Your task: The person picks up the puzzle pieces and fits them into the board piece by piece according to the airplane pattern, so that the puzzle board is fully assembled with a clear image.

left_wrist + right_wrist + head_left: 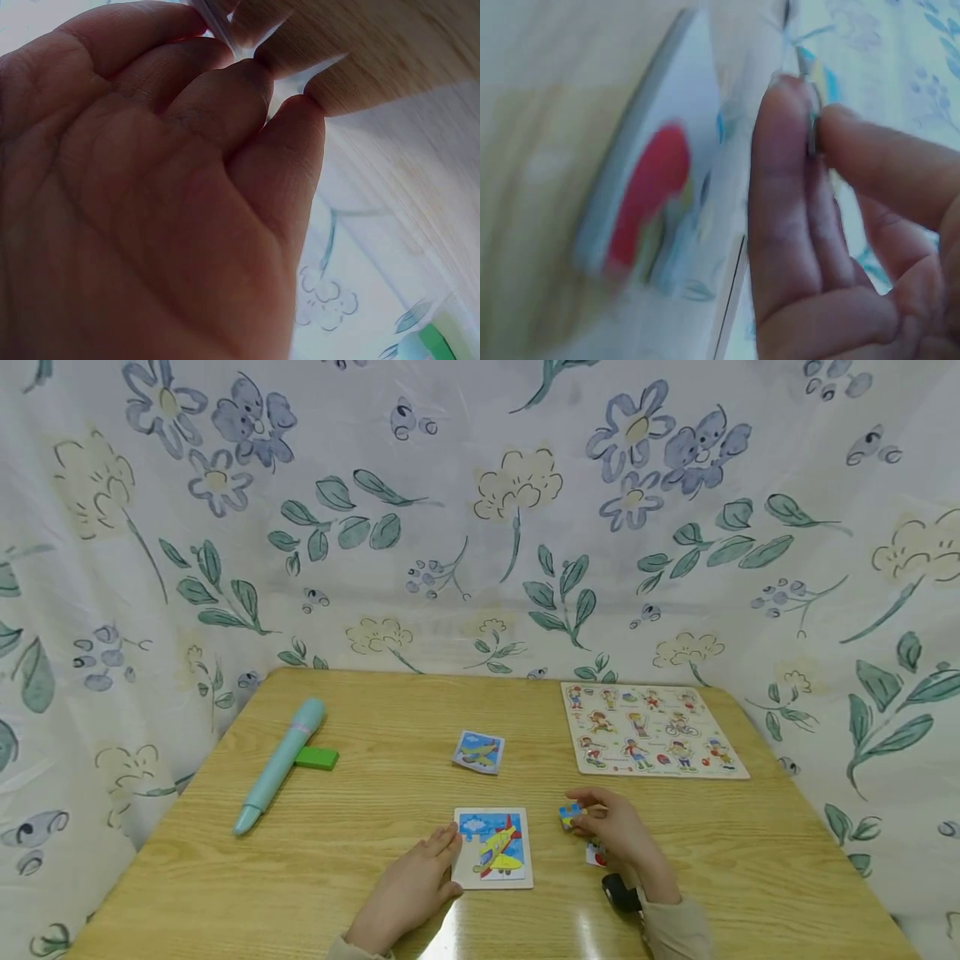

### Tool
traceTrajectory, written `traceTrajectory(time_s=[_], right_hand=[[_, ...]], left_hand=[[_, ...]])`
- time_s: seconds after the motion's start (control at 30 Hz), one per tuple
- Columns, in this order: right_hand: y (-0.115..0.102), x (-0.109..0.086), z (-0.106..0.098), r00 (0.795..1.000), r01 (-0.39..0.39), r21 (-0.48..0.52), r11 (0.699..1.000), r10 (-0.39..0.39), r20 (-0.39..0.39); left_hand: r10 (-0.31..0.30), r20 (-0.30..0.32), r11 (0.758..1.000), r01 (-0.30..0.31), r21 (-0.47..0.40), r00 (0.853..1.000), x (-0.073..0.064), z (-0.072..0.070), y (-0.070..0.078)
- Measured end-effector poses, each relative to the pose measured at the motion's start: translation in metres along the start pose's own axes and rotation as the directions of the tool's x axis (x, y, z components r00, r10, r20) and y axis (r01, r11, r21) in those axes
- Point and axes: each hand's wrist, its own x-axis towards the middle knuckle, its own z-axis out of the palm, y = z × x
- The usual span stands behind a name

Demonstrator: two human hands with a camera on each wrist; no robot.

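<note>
A small wooden jigsaw puzzle (501, 850) with a yellow airplane on blue lies in a pale frame at the table's front middle. The upper left of its picture has a gap showing bare board. My left hand (418, 878) rests against the frame's left edge, fingers extended and thumb by the lower corner. To the right of the frame, my right hand (617, 827) pinches a blue and yellow puzzle piece (571, 815) between thumb and fingers. Below that hand lies a white piece with a red patch (595, 853), also close in the right wrist view.
Behind the puzzle lies an airplane picture card (478, 752). A pegboard of sports figures (660, 731) sits at the back right. On the left, a teal pen-shaped object (281, 768) lies against a green block (318, 758). A floral curtain (450, 568) hangs behind the table.
</note>
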Motion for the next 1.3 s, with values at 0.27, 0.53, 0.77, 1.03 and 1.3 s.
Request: traceTrajectory(time_s=[0.27, 0.53, 0.77, 1.03, 1.3], right_hand=[[-0.025, 0.017, 0.031, 0.992, 0.033, -0.033, 0.999, -0.028, 0.123], [-0.044, 0.029, 0.072, 0.973, 0.093, -0.099, 0.991, -0.069, 0.220], [-0.048, 0.036, 0.098, 0.945, 0.086, -0.049, 0.995, -0.066, 0.321], [-0.047, 0.032, 0.107, 0.939, 0.014, -0.020, 1.000, -0.006, 0.345], [-0.048, 0.031, 0.112, 0.958, 0.106, -0.153, 0.983, -0.059, 0.280]], left_hand=[[-0.002, 0.006, 1.000, 0.003, -0.011, 1.000, -0.001, -0.001, 0.001], [-0.001, 0.013, 1.000, 0.001, -0.003, 1.000, -0.001, -0.001, 0.001], [0.019, 0.008, 1.000, -0.019, 0.001, 1.000, 0.000, -0.004, -0.001], [0.017, 0.016, 1.000, -0.017, -0.014, 1.000, -0.003, -0.006, -0.001], [0.003, 0.028, 1.000, -0.003, -0.016, 1.000, -0.002, -0.006, 0.001]])
